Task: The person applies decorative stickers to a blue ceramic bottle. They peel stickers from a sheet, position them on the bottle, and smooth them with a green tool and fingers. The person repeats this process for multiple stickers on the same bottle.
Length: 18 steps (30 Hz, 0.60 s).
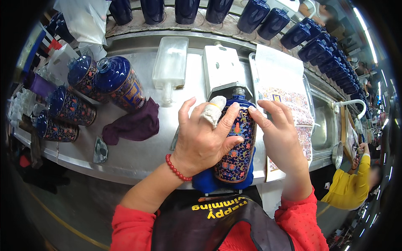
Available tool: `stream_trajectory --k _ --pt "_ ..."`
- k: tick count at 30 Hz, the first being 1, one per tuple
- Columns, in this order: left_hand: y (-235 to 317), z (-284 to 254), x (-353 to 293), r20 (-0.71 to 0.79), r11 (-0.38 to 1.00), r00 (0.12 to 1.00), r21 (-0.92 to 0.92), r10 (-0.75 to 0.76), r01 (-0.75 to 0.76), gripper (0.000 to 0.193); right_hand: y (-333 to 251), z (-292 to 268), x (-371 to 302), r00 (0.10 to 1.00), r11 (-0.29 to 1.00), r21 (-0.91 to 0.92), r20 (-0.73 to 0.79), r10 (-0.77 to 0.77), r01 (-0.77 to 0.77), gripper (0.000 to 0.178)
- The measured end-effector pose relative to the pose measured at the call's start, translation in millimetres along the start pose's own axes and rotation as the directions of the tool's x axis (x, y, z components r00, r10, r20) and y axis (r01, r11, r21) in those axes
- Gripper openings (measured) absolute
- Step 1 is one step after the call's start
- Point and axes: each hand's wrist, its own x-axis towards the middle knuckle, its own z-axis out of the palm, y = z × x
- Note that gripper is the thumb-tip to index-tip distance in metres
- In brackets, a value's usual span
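A dark blue bottle (236, 159) with a colourful floral pattern lies tilted before me, its glass neck pointing away. Under it shows a blue pad (202, 180). My left hand (205, 142) has its fingers spread, with the index fingertip and thumb touching the bottle's patterned side; a white wrap (212, 111) covers one finger. From the other side my right hand (279, 131) rests an outstretched fingertip at the pattern's upper edge near the shoulder. White sheets (278, 69) and printed floral sheets (287, 100) lie beside my right hand.
Several patterned bottles (121, 83) stand or lean at left, near a purple cloth (136, 123). A frosted bottle (171, 62) and a white block (222, 67) lie behind my hands. A sink (324, 129) is at right. Plain blue bottles (187, 10) line the conveyor. A person in yellow (349, 188) works at right.
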Motion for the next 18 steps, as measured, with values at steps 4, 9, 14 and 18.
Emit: stream_trajectory --k 4,9,14,18 --pt "1.1 -3.3 3.7 0.000 0.999 0.999 0.029 0.033 -0.033 0.059 0.5 -0.1 -1.7 1.000 1.000 -0.017 -0.002 0.014 -0.014 0.057" --pt "1.3 -5.4 8.0 0.021 0.994 0.999 0.096 0.047 -0.049 0.057 2.1 1.6 -2.9 1.000 1.000 0.022 -0.013 0.022 -0.022 0.059" --pt "0.1 -6.3 10.1 0.004 0.991 0.995 0.089 0.097 -0.097 0.055 5.0 2.8 -5.1 0.999 0.999 0.053 -0.033 0.013 -0.011 0.059" --pt "-5.1 -5.0 11.4 0.012 0.999 0.999 0.005 0.048 -0.048 0.054 5.7 3.4 -7.7 0.998 0.998 0.068 -0.054 0.012 -0.008 0.060"
